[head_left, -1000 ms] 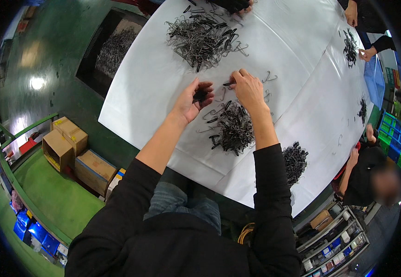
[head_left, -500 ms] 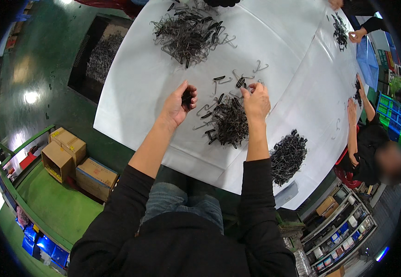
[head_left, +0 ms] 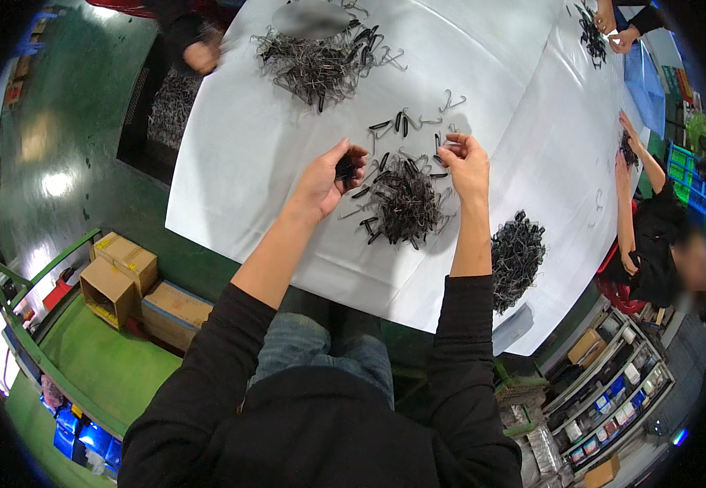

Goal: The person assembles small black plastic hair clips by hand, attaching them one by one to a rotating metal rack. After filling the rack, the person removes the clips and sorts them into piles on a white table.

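My left hand point(head_left: 326, 180) curls around several small black pieces point(head_left: 345, 168), just left of a loose pile of bent wire hooks with black sleeves point(head_left: 406, 199) on the white table. On the pile's right side, my right hand point(head_left: 468, 167) has thumb and forefinger pinched together at a black-sleeved wire hook point(head_left: 438, 141); the fingertips partly hide it. A few loose hooks point(head_left: 403, 124) lie beyond the pile. To the right of my right forearm sits a dense heap of dark hooks point(head_left: 517, 260).
A large tangle of wire hooks point(head_left: 320, 69) lies at the table's far side. A co-worker's hand point(head_left: 202, 57) is over the far left edge, near a dark bin of metal parts point(head_left: 172, 110). Other workers' hands point(head_left: 625, 159) sort pieces on the right. Cardboard boxes point(head_left: 176, 309) stand lower left.
My right hand has shifted slightly right and away from the loose hooks at the far side. My left hand has moved a little right, still closed. A co-worker's hand has appeared at upper left.
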`<state>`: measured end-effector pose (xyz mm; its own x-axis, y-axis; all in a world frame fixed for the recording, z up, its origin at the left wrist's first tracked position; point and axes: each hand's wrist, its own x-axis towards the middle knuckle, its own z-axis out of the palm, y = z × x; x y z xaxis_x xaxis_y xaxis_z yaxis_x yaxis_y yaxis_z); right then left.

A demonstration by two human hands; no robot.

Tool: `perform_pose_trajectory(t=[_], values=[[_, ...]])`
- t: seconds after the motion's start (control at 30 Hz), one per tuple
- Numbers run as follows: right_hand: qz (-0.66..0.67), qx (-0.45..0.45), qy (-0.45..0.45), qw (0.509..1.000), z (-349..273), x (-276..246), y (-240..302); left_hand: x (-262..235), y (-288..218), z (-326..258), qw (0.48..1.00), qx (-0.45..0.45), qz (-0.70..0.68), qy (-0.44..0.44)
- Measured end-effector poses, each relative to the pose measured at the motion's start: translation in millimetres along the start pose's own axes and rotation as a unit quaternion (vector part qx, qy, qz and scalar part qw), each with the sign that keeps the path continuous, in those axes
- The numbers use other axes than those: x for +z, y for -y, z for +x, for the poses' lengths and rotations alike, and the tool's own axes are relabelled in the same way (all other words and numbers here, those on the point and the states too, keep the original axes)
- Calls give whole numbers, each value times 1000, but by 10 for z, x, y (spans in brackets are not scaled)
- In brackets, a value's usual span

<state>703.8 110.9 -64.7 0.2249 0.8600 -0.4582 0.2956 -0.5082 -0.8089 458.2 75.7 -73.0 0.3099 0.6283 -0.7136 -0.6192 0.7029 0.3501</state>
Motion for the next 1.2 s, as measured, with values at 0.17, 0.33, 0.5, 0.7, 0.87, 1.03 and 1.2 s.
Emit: perform_pose_trajectory(t=[0.17,0.33,0.5,0.7,0.87,1.03,1.2], values=[[64,71,46,994,-168,-128,161,227,80,28,997,-32,67,3],[71,45,107,991,-326,-43,181,573,196,230,984,9,172,41],[-120,-60,-70,988,-257,-101,33,648,126,441,929,120,342,-68],[-434,-90,-34,896,-175,-43,-62,561,13,418,991,-68,90,78],[-198,-32,98,975,-222,14,63,497,128,355,996,-36,73,36],[-300,-94,-81,946,-103,471,250,253,103,337,999,-21,37,-15],[-395,-46,-77,914,50,761,300,11,-73,226,1000,12,14,-16]])
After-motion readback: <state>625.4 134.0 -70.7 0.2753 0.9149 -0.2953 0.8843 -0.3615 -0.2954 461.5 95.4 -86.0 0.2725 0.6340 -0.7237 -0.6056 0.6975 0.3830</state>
